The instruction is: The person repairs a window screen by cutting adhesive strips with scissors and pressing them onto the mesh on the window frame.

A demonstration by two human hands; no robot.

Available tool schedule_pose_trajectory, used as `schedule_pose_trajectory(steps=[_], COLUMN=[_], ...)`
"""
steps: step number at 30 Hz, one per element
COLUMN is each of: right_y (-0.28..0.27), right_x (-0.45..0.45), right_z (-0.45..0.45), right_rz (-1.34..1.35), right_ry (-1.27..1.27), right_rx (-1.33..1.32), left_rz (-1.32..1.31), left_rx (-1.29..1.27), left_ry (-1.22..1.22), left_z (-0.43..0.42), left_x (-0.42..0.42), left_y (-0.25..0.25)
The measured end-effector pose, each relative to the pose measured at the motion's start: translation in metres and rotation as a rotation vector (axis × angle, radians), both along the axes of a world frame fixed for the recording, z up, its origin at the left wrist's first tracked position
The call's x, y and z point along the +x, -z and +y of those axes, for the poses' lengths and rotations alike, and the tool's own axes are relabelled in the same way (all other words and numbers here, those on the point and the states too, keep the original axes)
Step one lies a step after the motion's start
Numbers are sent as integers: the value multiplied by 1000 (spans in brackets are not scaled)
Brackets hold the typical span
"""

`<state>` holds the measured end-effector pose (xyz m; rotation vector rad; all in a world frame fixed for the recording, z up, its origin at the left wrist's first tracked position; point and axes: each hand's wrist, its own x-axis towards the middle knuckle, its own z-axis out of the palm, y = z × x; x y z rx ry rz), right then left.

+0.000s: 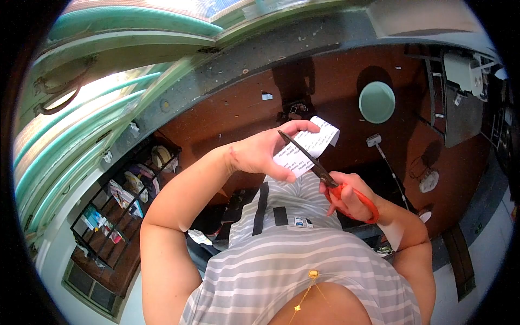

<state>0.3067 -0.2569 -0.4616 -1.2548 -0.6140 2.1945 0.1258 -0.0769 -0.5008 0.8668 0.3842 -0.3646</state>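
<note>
A white strip of paper with rows of printed text (305,149) is held between the thumb and fingers of my left hand (265,151), its far end curling over. My right hand (352,196) grips the red handles of a pair of scissors (319,172). The dark blades point up and to the left and lie across the strip, close to my left fingers. Whether the blades are parted is hard to tell. Both hands are in front of my striped shirt.
On the reddish floor stand a pale green basin (377,102) and a long-handled tool (389,165). A black rack with assorted items (127,203) is at the left, below a barred window. A table (462,105) stands at the right.
</note>
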Motion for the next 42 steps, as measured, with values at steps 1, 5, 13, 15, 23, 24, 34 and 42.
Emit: schedule_pose_trajectory(steps=[1,5,13,15,23,24,34,42], right_y=[0,2,4,2,13,15,25,25], right_x=[1,-2,-3,-4,3,4,18,13], right_z=[0,-5,-17,-16,-16,-13,1,6], right_rz=[4,143,237,228,197,158,50,72], right_ry=[-13,22,43,35,36,15,-101,-136], right_rx=[2,-75,-6,-56,-16,6,76,38], left_rz=[-10,19,-9,-6,41,53,17,33], left_rx=[11,-42,-46,6,-4,-16,-195,-339], left_ry=[4,-1,88,126,142,130,-60,-126], left_z=[0,2,0,2,15,15,4,-3], left_x=[1,3,-2,-7,-12,-12,-10,-6], left_y=[-2,-8,-3,1,6,6,16,8])
